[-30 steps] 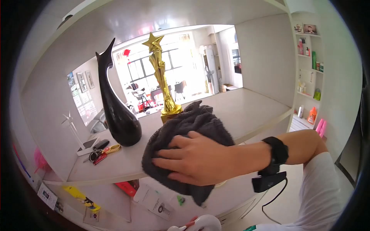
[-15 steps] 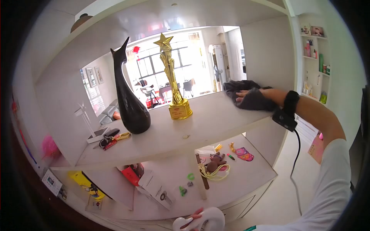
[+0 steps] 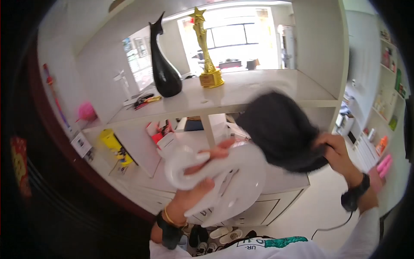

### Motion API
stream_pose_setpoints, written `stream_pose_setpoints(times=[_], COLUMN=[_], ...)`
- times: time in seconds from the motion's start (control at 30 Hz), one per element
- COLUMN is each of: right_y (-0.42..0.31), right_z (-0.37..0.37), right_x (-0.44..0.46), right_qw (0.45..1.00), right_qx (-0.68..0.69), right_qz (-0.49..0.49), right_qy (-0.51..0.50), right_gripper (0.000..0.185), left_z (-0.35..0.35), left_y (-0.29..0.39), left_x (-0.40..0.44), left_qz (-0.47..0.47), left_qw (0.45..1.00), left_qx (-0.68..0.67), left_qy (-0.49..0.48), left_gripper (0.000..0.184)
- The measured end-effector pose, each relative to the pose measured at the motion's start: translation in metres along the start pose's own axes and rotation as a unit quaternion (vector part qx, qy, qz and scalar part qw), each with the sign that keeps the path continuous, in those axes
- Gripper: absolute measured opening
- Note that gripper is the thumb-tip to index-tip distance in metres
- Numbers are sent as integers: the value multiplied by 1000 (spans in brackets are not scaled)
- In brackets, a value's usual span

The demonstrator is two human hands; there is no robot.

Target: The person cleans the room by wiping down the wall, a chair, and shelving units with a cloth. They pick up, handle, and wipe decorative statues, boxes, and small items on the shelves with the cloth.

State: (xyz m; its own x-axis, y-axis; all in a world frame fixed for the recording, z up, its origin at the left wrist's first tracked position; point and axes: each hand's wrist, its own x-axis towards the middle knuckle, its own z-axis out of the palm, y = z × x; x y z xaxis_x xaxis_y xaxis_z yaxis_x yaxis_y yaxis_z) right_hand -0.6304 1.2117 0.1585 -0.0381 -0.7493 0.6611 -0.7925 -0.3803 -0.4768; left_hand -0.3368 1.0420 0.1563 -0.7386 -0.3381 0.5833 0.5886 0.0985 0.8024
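Observation:
A glossy white swan figurine [image 3: 250, 181] is in front of the shelves, its curved neck toward the left. My left hand [image 3: 194, 196] is closed around it, with fingers showing past the neck. To the right, my right hand [image 3: 338, 155] grips a dark grey cloth [image 3: 278, 129] by one edge. Motion blurs the cloth, which hangs in the air beside the swan and hides part of the shelf edge. On the upper shelf [image 3: 246, 88] stand a black fish-tailed vase [image 3: 167, 82] and a gold star trophy [image 3: 211, 79].
Scissors [image 3: 148, 101] and a small white stand [image 3: 125, 86] are at the upper shelf's left. Below are a yellow box [image 3: 115, 146] and a red box [image 3: 158, 130]. Several shoes [image 3: 222, 233] are on the floor. A mirror [image 3: 241, 39] backs the shelf.
My right hand has lifted the cloth off the upper shelf and brought it down toward me. My left hand has raised the swan from the bottom of the view. The view has tilted down.

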Motion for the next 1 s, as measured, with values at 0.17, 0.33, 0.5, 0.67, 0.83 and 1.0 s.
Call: stream_pose_setpoints(times=[0.17, 0.33, 0.5, 0.67, 0.83, 1.0], right_y=[-9, 9, 24, 31, 44, 51], right_z=[1, -7, -16, -14, -16, -14], right_x=[-50, -90, -136, -174, -205, -216], right_qw=[889, 946, 914, 889, 874, 867], right_qx=[380, 271, 320, 323, 329, 330], right_qz=[238, 170, 207, 249, 266, 269], right_qy=[90, 55, 139, 211, 238, 260], right_gripper=[21, 19, 19, 18, 20, 19], left_z=[44, 70, 50, 23, 33, 4], left_y=[44, 62, 20, -19, -41, -66], left_x=[62, 156, 272, 322, 337, 369], left_qz=[49, 3, 65, 39, -151, -176], left_qw=[994, 997, 980, 627, 548, 637], left_qx=[100, -14, -27, 764, 799, 683], left_qy=[0, 76, 185, 147, 197, 313], left_gripper=[58, 35, 27, 31, 41, 55])
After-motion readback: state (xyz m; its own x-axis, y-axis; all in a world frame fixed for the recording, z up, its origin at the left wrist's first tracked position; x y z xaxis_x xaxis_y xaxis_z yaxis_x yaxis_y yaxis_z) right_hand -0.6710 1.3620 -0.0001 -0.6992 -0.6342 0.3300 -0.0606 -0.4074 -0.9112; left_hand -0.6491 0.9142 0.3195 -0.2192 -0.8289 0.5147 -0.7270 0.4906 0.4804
